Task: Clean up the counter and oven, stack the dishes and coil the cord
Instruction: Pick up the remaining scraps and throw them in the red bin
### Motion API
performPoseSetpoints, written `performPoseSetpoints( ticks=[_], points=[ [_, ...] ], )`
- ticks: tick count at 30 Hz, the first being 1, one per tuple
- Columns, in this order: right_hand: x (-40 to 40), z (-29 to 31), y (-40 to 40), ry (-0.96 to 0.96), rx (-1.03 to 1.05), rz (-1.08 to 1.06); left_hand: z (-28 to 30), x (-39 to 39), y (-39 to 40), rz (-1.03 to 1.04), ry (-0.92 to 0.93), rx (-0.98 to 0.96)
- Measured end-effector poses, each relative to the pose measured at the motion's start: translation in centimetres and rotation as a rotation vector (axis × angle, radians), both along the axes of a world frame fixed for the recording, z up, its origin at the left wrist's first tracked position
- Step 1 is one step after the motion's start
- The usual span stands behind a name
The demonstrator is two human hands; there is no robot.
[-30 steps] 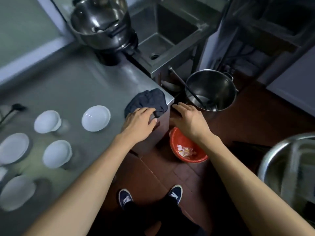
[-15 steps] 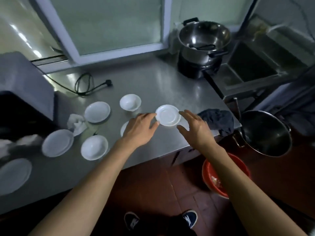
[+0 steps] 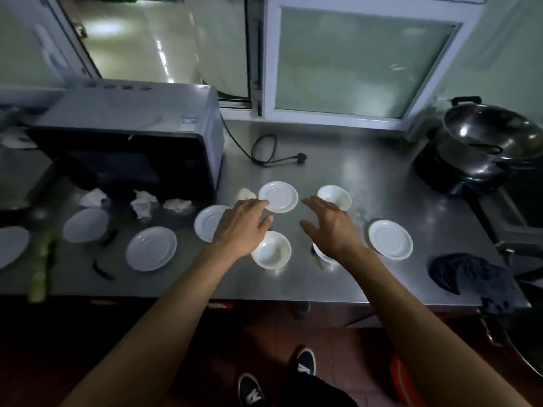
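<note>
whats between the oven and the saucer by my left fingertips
In the head view, one crumpled white tissue lies between the oven and that saucer.

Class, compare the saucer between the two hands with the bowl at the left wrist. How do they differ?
The saucer is flat and shallow with a ringed centre; the bowl is deep with a hollow middle. The saucer lies farther back, near the left hand's fingertips; the bowl sits nearer the counter's front edge. Both are white, round and upright.

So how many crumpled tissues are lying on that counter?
4 crumpled tissues: three in a row before the oven, left, middle and right, and one between the oven and the farthest saucer. A blurry white shape at far left may be another.
</note>
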State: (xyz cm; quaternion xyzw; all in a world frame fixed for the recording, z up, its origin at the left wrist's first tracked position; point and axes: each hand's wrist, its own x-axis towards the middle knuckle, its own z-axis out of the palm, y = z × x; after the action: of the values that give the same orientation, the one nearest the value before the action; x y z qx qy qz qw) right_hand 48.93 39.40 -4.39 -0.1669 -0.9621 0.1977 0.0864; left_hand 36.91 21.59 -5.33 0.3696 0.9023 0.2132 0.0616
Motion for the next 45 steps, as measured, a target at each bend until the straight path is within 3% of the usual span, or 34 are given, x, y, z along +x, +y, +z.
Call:
performPoseSetpoints(
  ticks=[13, 24, 39, 45],
  points=[
    [-11.2, -5.3, -3.4, -0.100, -0.074, 0.247, -4.0, -7.0, -6.4, 0.270, -0.161, -0.107],
    [-16.5, -11.4, -0.4, -0.223, -0.111, 0.312, -8.0, -10.7, -2.3, 0.313, -0.266, -0.187],
    [-25.0, -17.2, 0.3, -0.364, 0.179, 0.478, -11.4, -15.6, -1.2, 0.256, -0.277, -0.248],
    [-26.1, -18.2, -0.3, -0.438, 0.138, 0.434, -12.0, -18.1, -1.4, 0.219, -0.326, -0.201]
  ],
)
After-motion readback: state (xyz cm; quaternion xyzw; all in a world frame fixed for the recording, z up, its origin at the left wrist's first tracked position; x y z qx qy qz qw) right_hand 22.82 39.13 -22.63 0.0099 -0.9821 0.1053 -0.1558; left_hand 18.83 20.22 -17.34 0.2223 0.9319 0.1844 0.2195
